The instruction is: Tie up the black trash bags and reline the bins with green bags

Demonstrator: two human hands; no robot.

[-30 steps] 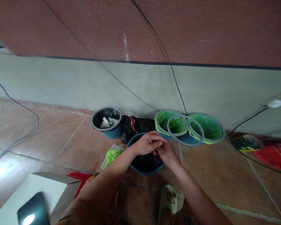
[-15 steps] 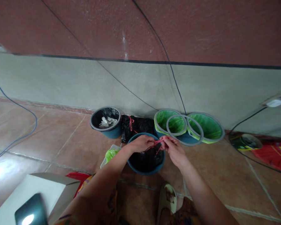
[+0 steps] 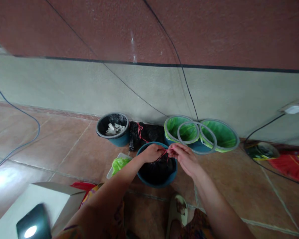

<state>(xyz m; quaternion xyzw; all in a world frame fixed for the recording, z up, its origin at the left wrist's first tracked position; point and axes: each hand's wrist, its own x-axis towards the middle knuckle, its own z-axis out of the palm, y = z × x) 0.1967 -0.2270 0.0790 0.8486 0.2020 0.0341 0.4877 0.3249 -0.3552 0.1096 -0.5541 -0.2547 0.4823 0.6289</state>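
A blue bin (image 3: pixel 156 181) stands on the floor in front of me, lined with a black bag (image 3: pixel 156 169). Over its mouth my left hand (image 3: pixel 151 153) and my right hand (image 3: pixel 184 156) each pinch an end of the bag's red drawstring (image 3: pixel 165 153), which runs taut between them. Both hands are closed.
Behind stand a blue bin with paper scraps (image 3: pixel 113 128), a tied black bag (image 3: pixel 144 133), two green-lined bins (image 3: pixel 181 130) (image 3: pixel 219 135) and a loose grey ring (image 3: pixel 196 137). A tray with green bags (image 3: pixel 119 165) lies left; my sandalled foot (image 3: pixel 178 212), cables and a white box (image 3: pixel 40 205) are nearby.
My hands were bunched together over the bin; they drew apart with the red drawstring between them, then came slightly closer again.
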